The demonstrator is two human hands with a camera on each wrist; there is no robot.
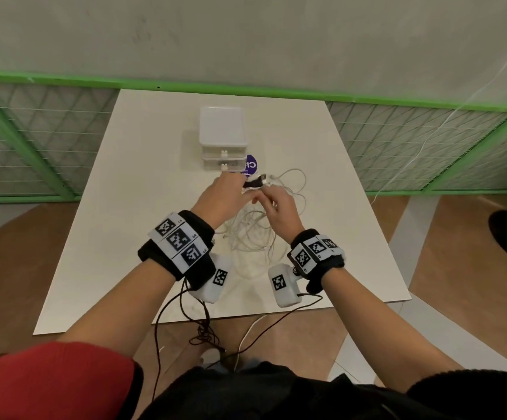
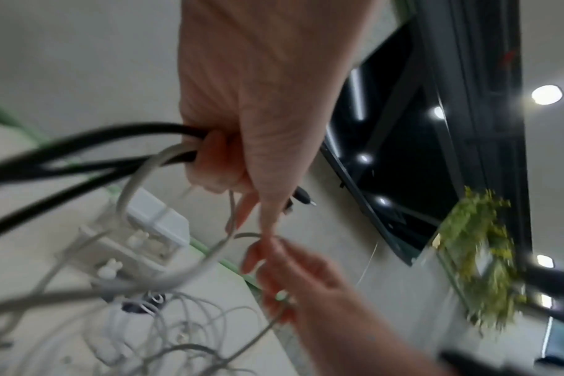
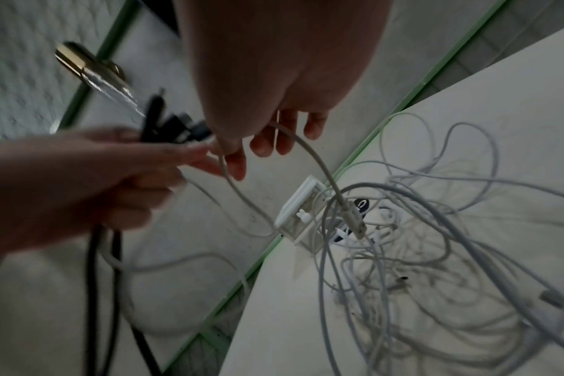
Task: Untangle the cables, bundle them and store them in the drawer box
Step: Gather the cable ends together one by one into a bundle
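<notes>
Both hands are raised above a white tabletop (image 1: 118, 237), meeting over a loose tangle of white cables (image 1: 252, 234) that lies spread on the surface between the wrists and the far end.

The left hand (image 1: 220, 200) has its fingers curled round a folded bunch of black cable (image 2: 81, 157), with a loop of white cable caught in the same grip; in the head view the black bunch (image 1: 253, 184) sticks out of the fist toward the right hand, a metal plug at its end. In the left wrist view the black strands run out of the fist to the left edge and a black plug tip pokes out on the far side of the hand.

The right hand (image 1: 278, 207) is just beside the left, fingertips almost touching it. Its thumb and forefinger pinch a thin white cable (image 3: 309, 155), while the other fingers are loosely bent and hold nothing. From the pinch that cable arcs down and ends in a white USB plug (image 3: 354, 223) hanging over the tangle.

The white drawer box (image 1: 223, 137) stands at the far end of the tabletop, beyond the hands, two drawers stacked with small white knobs facing the person; both drawers look closed. A round purple sticker (image 1: 251, 165) lies just beside its lower right corner, with cable loops reaching up to it.
</notes>
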